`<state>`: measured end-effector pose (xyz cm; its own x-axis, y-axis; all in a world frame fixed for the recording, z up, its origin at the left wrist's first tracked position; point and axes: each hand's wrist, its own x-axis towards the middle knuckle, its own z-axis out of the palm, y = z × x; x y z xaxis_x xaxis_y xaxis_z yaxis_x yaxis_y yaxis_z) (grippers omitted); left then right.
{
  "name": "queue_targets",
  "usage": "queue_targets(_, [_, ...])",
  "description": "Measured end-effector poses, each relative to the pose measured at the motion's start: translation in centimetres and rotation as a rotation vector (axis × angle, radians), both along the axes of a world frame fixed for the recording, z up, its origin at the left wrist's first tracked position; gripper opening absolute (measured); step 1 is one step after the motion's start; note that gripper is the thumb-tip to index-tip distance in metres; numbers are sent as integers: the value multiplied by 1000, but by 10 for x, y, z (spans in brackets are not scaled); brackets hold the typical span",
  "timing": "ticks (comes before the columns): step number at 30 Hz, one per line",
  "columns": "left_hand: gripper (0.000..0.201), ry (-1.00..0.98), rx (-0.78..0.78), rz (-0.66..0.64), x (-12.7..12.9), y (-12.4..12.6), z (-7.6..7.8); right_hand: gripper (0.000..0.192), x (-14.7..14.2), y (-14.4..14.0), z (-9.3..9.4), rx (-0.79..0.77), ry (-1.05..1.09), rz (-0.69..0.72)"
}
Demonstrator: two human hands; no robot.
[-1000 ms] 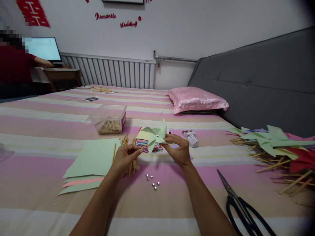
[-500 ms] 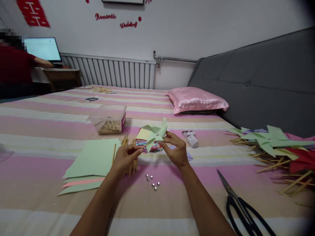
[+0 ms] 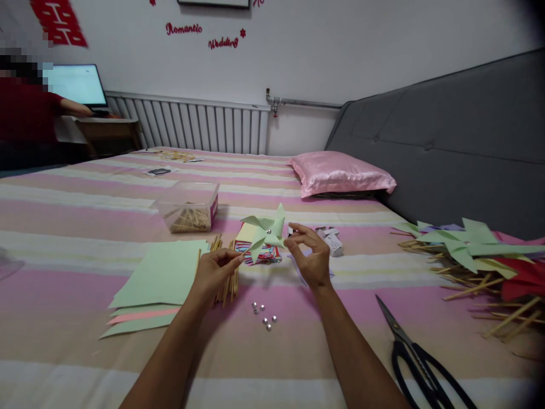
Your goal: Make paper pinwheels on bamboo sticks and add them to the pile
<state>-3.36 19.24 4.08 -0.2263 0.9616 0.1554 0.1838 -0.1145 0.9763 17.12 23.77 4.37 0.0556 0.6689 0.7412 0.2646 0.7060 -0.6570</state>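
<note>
A light green paper pinwheel [image 3: 264,233] with a shiny silver stud at its centre is held up above the bed. My left hand [image 3: 218,274] pinches it low on its left side, at what looks like its thin stick. Just right of the blades is my right hand [image 3: 310,254], thumb and fingers apart; whether the thumb tip brushes a blade is unclear. Behind the pinwheel lies a stack of colourful paper [image 3: 246,232], partly covered. Several silver studs [image 3: 264,321] lie on the sheet below my hands. Wooden sticks [image 3: 231,287] sit partly behind my left hand.
Green paper sheets [image 3: 157,272] lie at left, behind them a clear plastic box [image 3: 191,213] of sticks. At right are black-handled scissors [image 3: 409,346] and a pile of finished pinwheels [image 3: 468,244]. A pink pillow [image 3: 340,173] rests by the grey headboard [image 3: 451,130]. A person in red [image 3: 25,113] sits far left.
My right hand has let go of the pinwheel's right side and drawn slightly right, its fingers parting. The pinwheel has shifted a little left, still in my left hand.
</note>
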Motion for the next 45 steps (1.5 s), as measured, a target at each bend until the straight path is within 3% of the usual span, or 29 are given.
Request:
queue_targets(4, [26, 59, 1, -8, -2, 3, -4, 13, 5, 3, 3, -4, 82, -97])
queue_targets(13, [20, 201, 12, -94, 0, -2, 0, 26, 12, 1, 11, -22, -53, -51])
queue_targets(34, [25, -30, -9, -10, 2, -2, 1, 20, 3, 0, 5, -7, -44, -23])
queue_targets(37, [24, -13, -1, -8, -1, -1, -3, 14, 2, 2, 4, -43, 36, -49])
queue_targets(40, [24, 3, 38, 18, -2, 3, -8, 14, 0, 6, -1, -128, 247, -111])
queue_targets(43, [24, -19, 92, 76, 3, 8, -14, 18, -3, 13, -8, -237, 478, -172])
queue_targets(45, [24, -53, 132, 91, 10, 9, -19, 21, -7, 16, -14, -355, 552, -138])
